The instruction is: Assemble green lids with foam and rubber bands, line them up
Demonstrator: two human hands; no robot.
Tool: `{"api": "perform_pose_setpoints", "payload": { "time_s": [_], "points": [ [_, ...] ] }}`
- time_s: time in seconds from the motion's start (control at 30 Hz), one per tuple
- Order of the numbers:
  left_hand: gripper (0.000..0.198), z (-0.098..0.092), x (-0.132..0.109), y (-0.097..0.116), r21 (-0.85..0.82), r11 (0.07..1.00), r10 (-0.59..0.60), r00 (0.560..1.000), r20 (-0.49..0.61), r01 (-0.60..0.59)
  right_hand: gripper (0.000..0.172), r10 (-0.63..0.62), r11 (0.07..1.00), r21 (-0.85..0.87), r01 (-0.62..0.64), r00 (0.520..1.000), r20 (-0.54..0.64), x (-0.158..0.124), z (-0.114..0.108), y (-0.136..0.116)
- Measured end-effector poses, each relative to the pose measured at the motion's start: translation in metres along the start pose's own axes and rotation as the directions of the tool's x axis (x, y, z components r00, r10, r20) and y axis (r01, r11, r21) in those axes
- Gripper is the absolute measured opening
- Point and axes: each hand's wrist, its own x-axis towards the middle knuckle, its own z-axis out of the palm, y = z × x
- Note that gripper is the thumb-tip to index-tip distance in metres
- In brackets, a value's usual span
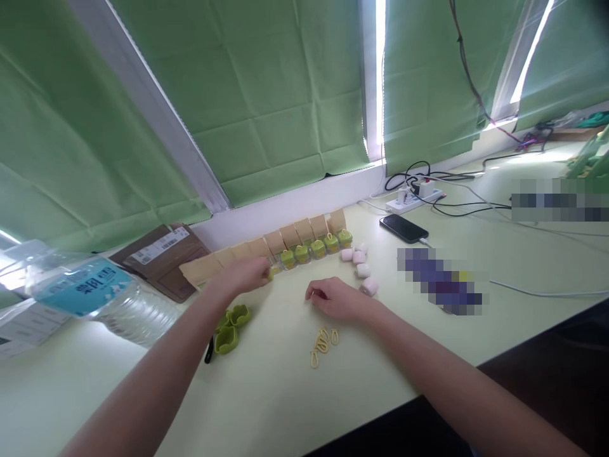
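My left forearm passes near bottle and green cups; wide sweep could tip bottle, scatter cups. Left hand bunched narrow at left end of row of small green cases; shove there could knock neighbours askew. Can't tell if it grips anything. Right hand loosely curled near white lumps; can't see any hold; careless drag could scatter lumps or yellow loops.
Green blinds over windows; pale bench below carries cardboard box, power strip, phone.
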Motion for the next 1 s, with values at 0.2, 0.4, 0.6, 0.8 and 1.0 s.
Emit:
{"api": "perform_pose_setpoints", "payload": {
  "time_s": [0.2,0.4,0.6,0.8,1.0],
  "points": [
    [0.010,0.025,-0.011,0.065,-0.066,0.971,0.227,0.973,-0.045,-0.229,0.016,-0.008,1.000,-0.025,0.007,1.000,-0.013,0.001,-0.001,0.001],
    [0.015,0.094,-0.020,0.082,-0.381,0.878,0.185,0.939,-0.289,-0.291,0.019,0.008,0.991,-0.135,-0.010,1.000,-0.011,0.002,-0.001,0.003],
    [0.007,0.130,-0.027,0.085,-0.669,0.701,-0.050,0.918,-0.393,-0.248,0.015,-0.031,0.995,-0.095,0.036,0.998,0.051,-0.001,-0.003,0.002],
    [0.009,0.130,-0.025,0.083,-0.711,0.667,-0.155,0.892,-0.425,-0.223,0.014,-0.040,0.999,-0.022,0.048,0.957,0.289,-0.007,-0.010,-0.006],
    [0.011,0.130,-0.026,0.084,-0.720,0.652,-0.201,0.861,-0.468,-0.239,0.028,-0.086,0.996,-0.002,0.092,0.934,0.346,-0.010,-0.007,-0.013]
  ]
}}
